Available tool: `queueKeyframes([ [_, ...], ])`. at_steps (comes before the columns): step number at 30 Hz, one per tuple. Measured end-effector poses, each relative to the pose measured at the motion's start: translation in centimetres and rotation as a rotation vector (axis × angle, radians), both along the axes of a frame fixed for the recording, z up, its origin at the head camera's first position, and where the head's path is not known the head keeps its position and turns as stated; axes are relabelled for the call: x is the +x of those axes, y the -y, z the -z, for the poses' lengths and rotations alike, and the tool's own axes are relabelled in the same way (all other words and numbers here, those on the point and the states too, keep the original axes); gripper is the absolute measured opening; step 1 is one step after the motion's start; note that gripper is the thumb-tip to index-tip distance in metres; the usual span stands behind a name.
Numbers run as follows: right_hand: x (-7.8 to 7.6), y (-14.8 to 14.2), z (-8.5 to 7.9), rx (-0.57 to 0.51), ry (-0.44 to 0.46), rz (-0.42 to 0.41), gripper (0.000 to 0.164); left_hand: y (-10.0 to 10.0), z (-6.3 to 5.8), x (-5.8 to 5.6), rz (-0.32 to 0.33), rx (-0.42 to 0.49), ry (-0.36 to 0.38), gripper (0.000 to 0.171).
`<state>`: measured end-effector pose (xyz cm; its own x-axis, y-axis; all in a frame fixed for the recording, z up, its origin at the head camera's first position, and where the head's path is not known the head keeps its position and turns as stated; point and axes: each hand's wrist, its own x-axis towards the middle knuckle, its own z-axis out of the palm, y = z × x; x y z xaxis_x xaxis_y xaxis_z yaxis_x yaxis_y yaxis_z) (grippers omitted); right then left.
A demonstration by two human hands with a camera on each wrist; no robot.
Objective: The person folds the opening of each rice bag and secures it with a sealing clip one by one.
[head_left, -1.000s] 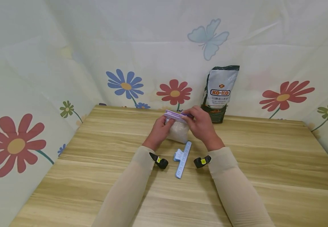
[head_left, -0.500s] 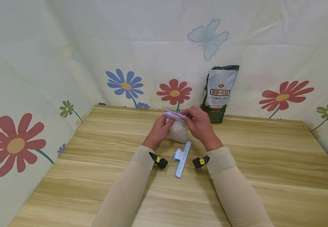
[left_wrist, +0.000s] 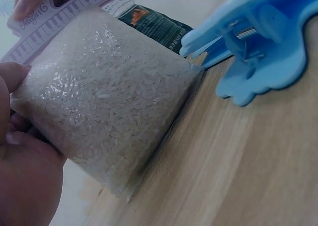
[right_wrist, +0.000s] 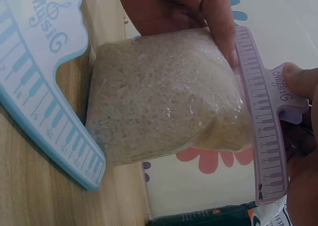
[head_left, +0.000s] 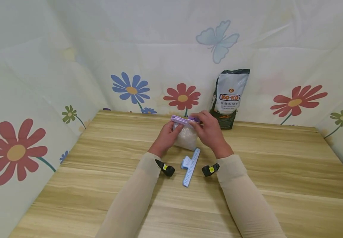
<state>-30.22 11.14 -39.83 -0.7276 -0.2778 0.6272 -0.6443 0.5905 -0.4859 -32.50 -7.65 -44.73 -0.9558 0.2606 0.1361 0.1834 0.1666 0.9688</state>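
A clear plastic bag of rice (head_left: pixel 187 138) stands on the wooden table between the hands. My left hand (head_left: pixel 166 136) grips the upper left of the bag, its thumb on the near face just below a purple bag clip (head_left: pixel 178 119). That clip, printed with piano keys, lies across the bag's top edge. My right hand (head_left: pixel 211 132) pinches the clip's handle (right_wrist: pixel 282 89) between thumb and fingers. In the right wrist view the clip's long bar (right_wrist: pixel 261 121) runs along the bag's mouth. Part of the left fingers is hidden behind the bag.
A light blue bag clip (head_left: pixel 191 168) lies on the table (head_left: pixel 115 158) between the forearms, close to the rice bag. A green and white KO-KO bag (head_left: pixel 230 91) stands upright at the back, right of the hands, before a flower-printed backdrop (head_left: pixel 159 49).
My right fingers have shifted slightly on the purple clip, and more of its handle shows between them. The left hand and the rice bag stay nearly in place.
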Motion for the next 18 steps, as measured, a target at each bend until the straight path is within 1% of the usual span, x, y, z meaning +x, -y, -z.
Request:
queueKeyframes([
  [9,-0.2,-0.5,0.0,0.013,0.023,0.008,0.032,0.0,0.2,-0.3,-0.013,0.014,0.005,0.039],
  [15,-0.4,-1.1,0.1,-0.036,0.066,0.025,0.035,-0.1,0.1,-0.2,-0.029,0.017,0.007,0.035],
  [18,-0.4,-1.5,0.2,-0.044,0.083,0.032,0.037,-0.2,0.0,-0.1,-0.037,0.014,0.008,0.035],
])
